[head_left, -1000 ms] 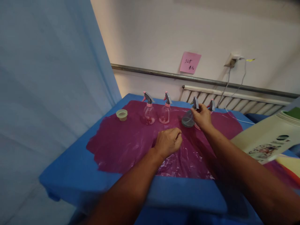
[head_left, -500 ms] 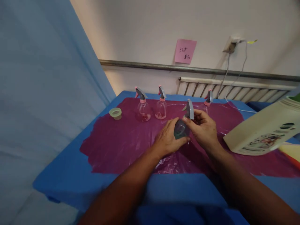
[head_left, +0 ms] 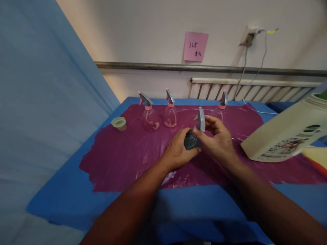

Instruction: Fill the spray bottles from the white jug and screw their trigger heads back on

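Jointly, the left hand (head_left: 176, 151) and right hand (head_left: 217, 139) hold a spray bottle (head_left: 190, 141) between the front and back edges of the counter (head_left: 199, 200), the left grip curled round its body, the right pinching near its neck; a pale cup (head_left: 119, 123) sits by the left edge.

- Left hand (head_left: 178, 149): bare; broad across the back; left thumb (head_left: 193, 152) blunt at the tip;
- Right hand (head_left: 219, 137): bare; right thumb (head_left: 205, 137) stout at base; nails too small to read;
- Left forearm (head_left: 139, 192): bare to the frame's lower edge; narrows toward the wrist;
- Right forearm (head_left: 263, 194): bare likewise; smooth taper; lower part shadowed;
- Dark blue cloth (head_left: 230, 233), bottom edge; clothing or table cover, cannot tell
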A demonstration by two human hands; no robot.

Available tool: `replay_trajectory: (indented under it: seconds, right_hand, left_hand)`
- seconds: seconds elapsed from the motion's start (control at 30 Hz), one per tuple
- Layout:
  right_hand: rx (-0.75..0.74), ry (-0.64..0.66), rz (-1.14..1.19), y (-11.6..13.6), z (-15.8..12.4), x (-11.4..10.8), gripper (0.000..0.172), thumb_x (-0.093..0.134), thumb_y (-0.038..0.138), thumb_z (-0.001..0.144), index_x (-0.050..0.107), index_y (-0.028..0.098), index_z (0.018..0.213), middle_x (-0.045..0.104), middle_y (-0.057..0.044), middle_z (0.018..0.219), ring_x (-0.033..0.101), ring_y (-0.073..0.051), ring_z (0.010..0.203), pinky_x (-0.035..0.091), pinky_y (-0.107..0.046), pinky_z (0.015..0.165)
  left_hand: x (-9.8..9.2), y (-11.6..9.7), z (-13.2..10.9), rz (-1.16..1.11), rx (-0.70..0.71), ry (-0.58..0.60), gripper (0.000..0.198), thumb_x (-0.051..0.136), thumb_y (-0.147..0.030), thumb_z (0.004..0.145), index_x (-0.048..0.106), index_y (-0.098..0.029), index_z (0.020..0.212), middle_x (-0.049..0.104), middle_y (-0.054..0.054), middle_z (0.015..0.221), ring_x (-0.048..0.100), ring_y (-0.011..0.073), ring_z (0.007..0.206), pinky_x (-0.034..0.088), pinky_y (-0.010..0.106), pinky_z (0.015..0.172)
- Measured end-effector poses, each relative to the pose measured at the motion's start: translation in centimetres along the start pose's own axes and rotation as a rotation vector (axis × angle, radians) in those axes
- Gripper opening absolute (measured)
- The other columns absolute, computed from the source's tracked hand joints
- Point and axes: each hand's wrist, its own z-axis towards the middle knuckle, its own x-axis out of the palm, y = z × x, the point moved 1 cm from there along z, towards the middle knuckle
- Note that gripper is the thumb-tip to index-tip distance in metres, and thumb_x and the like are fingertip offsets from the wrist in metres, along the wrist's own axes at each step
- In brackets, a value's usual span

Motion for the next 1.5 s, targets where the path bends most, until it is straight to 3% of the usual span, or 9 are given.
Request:
replay_trajectory:
  seconds: [0.13, 0.3, 0.37, 0.53, 0.73, 0.9, 1.1, 1.27, 1.5]
  right_hand:
    - [0.004, 0.042, -0.002, 0.04, -0.28, -0.14, 0.058, 0.092, 0.038, 0.092, 0.074, 0.029, 0.147, 0.085, -0.009, 0.134, 0.082, -0.028, 0.120, 0.066, -0.054, 0.114]
    - [-0.033, 0.105, -0.072, -0.13, -0.72, -0.45, 0.067, 0.081, 0.033, 0.099, 0.065, 0.035, 0.164, 0.073, -0.010, 0.164, 0.073, -0.031, 0.147, 0.057, -0.059, 0.130]
    - [-0.055, 0.091, -0.080, -0.22, -0.71, -0.46, 0.068, 0.084, 0.035, 0.099, 0.064, 0.035, 0.164, 0.074, -0.010, 0.160, 0.072, -0.032, 0.146, 0.056, -0.060, 0.131]
    - [-0.051, 0.031, -0.093, -0.44, -0.55, -0.41, 0.068, 0.092, 0.040, 0.093, 0.067, 0.033, 0.156, 0.080, -0.008, 0.133, 0.078, -0.029, 0.125, 0.062, -0.058, 0.122]
    - [-0.077, 0.107, -0.085, -0.24, -0.90, -0.50, 0.075, 0.080, 0.033, 0.101, 0.056, 0.034, 0.172, 0.073, -0.010, 0.155, 0.071, -0.029, 0.145, 0.054, -0.055, 0.133]
    - [-0.072, 0.024, -0.101, -0.30, -0.64, -0.52, 0.073, 0.090, 0.039, 0.094, 0.064, 0.032, 0.162, 0.076, -0.008, 0.132, 0.075, -0.029, 0.126, 0.059, -0.057, 0.125]
    - [-0.090, 0.124, -0.074, -0.16, -0.83, -0.62, 0.078, 0.080, 0.033, 0.100, 0.056, 0.035, 0.174, 0.073, -0.010, 0.154, 0.070, -0.030, 0.147, 0.054, -0.055, 0.132]
    - [-0.072, 0.035, -0.094, -0.25, -0.63, -0.52, 0.072, 0.092, 0.039, 0.092, 0.066, 0.033, 0.160, 0.080, -0.008, 0.135, 0.077, -0.030, 0.125, 0.061, -0.058, 0.122]
    - [-0.104, 0.135, -0.063, -0.02, -0.84, -0.55, 0.079, 0.082, 0.034, 0.100, 0.055, 0.035, 0.174, 0.075, -0.010, 0.157, 0.074, -0.032, 0.144, 0.054, -0.059, 0.133]
  left_hand:
    - [0.03, 0.16, 0.04, -0.047, -0.013, 0.010, 0.079, 0.099, -0.040, 0.088, 0.063, -0.030, 0.158, 0.075, 0.013, 0.157, 0.073, 0.0404, 0.145, 0.059, 0.062, 0.123]
    - [0.13, 0.20, 0.05, -0.047, -0.036, -0.008, 0.081, 0.100, -0.043, 0.088, 0.062, -0.031, 0.158, 0.075, 0.013, 0.157, 0.074, 0.0396, 0.143, 0.059, 0.061, 0.124]
    - [0.11, 0.17, 0.04, -0.037, -0.034, -0.007, 0.080, 0.101, -0.044, 0.088, 0.063, -0.032, 0.157, 0.076, 0.012, 0.154, 0.075, 0.0392, 0.140, 0.061, 0.061, 0.121]
    - [0.06, 0.14, 0.02, -0.027, -0.003, 0.001, 0.078, 0.102, -0.044, 0.088, 0.065, -0.033, 0.155, 0.077, 0.011, 0.151, 0.077, 0.0382, 0.135, 0.065, 0.060, 0.115]
    - [0.15, 0.15, 0.10, -0.055, -0.003, -0.008, 0.078, 0.101, -0.043, 0.088, 0.064, -0.030, 0.155, 0.076, 0.012, 0.152, 0.075, 0.0378, 0.140, 0.061, 0.060, 0.123]
    - [0.18, 0.22, 0.09, -0.055, 0.020, 0.007, 0.074, 0.099, -0.038, 0.089, 0.065, -0.030, 0.154, 0.076, 0.012, 0.151, 0.075, 0.0385, 0.141, 0.061, 0.061, 0.122]
    - [0.24, 0.31, 0.10, -0.057, -0.005, 0.005, 0.078, 0.101, -0.041, 0.087, 0.064, -0.031, 0.155, 0.076, 0.011, 0.152, 0.075, 0.0382, 0.141, 0.062, 0.060, 0.122]
    - [0.10, -0.09, -0.09, -0.043, 0.019, 0.021, 0.076, 0.100, -0.039, 0.089, 0.064, -0.030, 0.156, 0.076, 0.012, 0.154, 0.075, 0.0382, 0.141, 0.060, 0.061, 0.125]
    - [0.02, -0.20, -0.13, -0.024, 0.007, 0.021, 0.076, 0.101, -0.042, 0.088, 0.066, -0.031, 0.154, 0.078, 0.012, 0.151, 0.076, 0.0396, 0.138, 0.063, 0.062, 0.120]
